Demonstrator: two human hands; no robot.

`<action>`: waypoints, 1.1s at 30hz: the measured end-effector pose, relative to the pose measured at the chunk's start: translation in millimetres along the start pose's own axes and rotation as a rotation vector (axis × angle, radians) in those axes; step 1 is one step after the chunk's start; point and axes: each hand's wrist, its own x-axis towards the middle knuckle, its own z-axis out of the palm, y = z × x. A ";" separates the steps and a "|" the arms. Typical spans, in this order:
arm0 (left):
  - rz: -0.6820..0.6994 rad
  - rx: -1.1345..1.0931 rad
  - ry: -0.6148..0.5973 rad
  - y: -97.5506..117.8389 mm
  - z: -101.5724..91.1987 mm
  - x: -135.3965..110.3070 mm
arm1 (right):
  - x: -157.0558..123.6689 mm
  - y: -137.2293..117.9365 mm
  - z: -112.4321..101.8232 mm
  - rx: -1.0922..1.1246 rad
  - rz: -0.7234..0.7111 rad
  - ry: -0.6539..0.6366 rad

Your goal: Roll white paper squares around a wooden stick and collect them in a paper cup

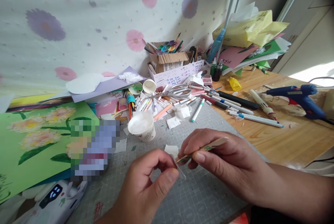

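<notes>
My right hand (pixel 224 161) is closed around a flat wooden stick (pixel 217 143) with green printing, held between thumb and fingers. The stick's lower end points left and down toward my left hand (pixel 153 178). My left thumb and forefinger are pinched on a small translucent piece (pixel 182 173), which sticks out beside the stick's tip. Whether the two touch is hidden by my fingers. A white square of tissue (pixel 171 149) lies just behind my hands on the grey cutting mat (pixel 206 196). Farther back, a paper cup (pixel 142 126) with white contents stands upright.
Scissors (pixel 180 92) rest on a heap of markers behind the cup. On the right lie more pens (pixel 255 119) and a blue glue gun (pixel 294 95). Green paper (pixel 49 147) with painted flowers covers the left side, above a white device (pixel 54 199). A cardboard box (pixel 171 60) stands behind.
</notes>
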 end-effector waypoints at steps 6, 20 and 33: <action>-0.195 -0.054 0.028 0.7 8.2 3.8 | 1.9 4.7 3.8 -0.101 -0.068 -0.066; -0.261 -0.211 0.144 -2.8 3.0 10.2 | 3.9 19.4 -9.2 -0.009 0.075 0.107; -0.233 -0.295 0.245 -3.7 2.8 14.1 | 58.1 26.8 -18.3 -0.075 0.035 0.398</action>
